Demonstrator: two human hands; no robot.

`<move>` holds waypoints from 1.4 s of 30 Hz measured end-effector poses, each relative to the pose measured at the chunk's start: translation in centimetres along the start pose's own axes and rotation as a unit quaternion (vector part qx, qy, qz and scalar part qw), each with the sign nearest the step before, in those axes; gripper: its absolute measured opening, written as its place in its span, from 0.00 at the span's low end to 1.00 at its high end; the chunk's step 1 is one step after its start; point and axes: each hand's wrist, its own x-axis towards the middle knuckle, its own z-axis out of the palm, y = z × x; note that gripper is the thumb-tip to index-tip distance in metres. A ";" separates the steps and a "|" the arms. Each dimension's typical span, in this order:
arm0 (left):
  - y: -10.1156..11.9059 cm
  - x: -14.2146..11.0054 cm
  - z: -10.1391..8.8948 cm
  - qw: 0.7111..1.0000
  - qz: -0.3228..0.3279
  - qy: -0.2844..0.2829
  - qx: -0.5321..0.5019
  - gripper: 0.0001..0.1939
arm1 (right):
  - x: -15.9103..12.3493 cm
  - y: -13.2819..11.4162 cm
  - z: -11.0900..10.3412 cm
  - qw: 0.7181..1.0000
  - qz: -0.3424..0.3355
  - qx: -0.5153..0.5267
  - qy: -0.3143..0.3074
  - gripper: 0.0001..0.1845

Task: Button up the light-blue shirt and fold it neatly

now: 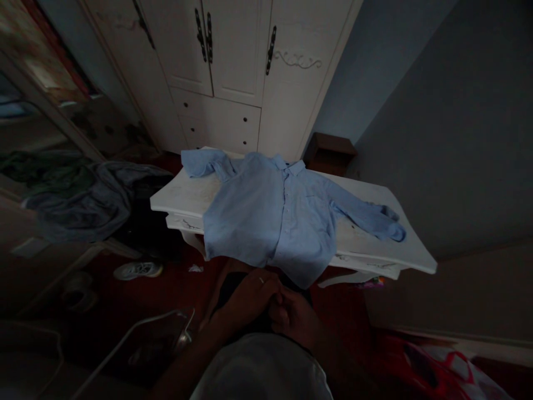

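Left hand (258,289) and right hand (295,316) clasped together, blue shirt (266,205) overhanging white table (375,244), wardrobe (233,66) behind, seemingly a shoe (138,270) left

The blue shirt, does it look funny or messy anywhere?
A bit messy: the shirt hangs over the near edge of the table, and the sleeve on the right ends crumpled, not flat. I see no rips.
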 end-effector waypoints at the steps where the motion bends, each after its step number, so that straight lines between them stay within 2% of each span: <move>1: -0.1 -0.1 0.1 1.000 -0.007 -0.009 -0.011 0.13 | 0.0 0.1 0.0 1.000 0.005 0.003 0.000 0.21; 4: -0.3 -0.6 0.1 0.998 -0.030 -0.021 -0.041 0.13 | 0.2 0.2 0.0 1.000 0.014 0.003 -0.003 0.20; 7: -0.3 -1.1 0.1 0.996 -0.050 0.000 -0.080 0.12 | 0.5 0.4 -0.1 1.000 0.015 -0.007 -0.012 0.19; 13: -0.3 -1.9 0.8 0.964 -0.114 0.107 -0.216 0.09 | 1.5 0.8 -0.2 1.000 0.012 -0.026 0.002 0.21; 17: -0.3 -2.0 1.3 0.936 -0.161 0.159 -0.268 0.07 | 1.9 0.6 0.2 0.999 0.001 -0.039 -0.013 0.24; 22: -0.4 -1.2 0.4 0.906 -0.194 0.193 -0.323 0.05 | 2.0 0.0 0.8 0.998 -0.001 -0.049 -0.036 0.23; 26: -0.4 -0.5 -0.5 0.897 -0.220 0.193 -0.332 0.04 | 1.9 -0.5 1.2 0.997 -0.023 -0.062 -0.044 0.23; 29: -0.3 -0.4 -0.6 0.907 -0.210 0.203 -0.303 0.05 | 1.8 -0.9 1.5 0.996 -0.042 -0.082 -0.019 0.23; 32: -0.4 -0.5 -0.4 0.931 -0.182 0.203 -0.242 0.07 | 1.9 -1.1 1.6 0.993 -0.059 -0.105 0.013 0.23; 37: -0.7 -0.5 -0.1 0.978 -0.123 0.151 -0.072 0.09 | 2.3 -0.9 0.5 0.983 -0.100 -0.141 0.059 0.25; 42: -0.4 -0.1 0.9 0.991 -0.064 0.090 0.081 0.12 | 2.4 -0.3 -1.4 0.968 -0.125 -0.181 0.119 0.27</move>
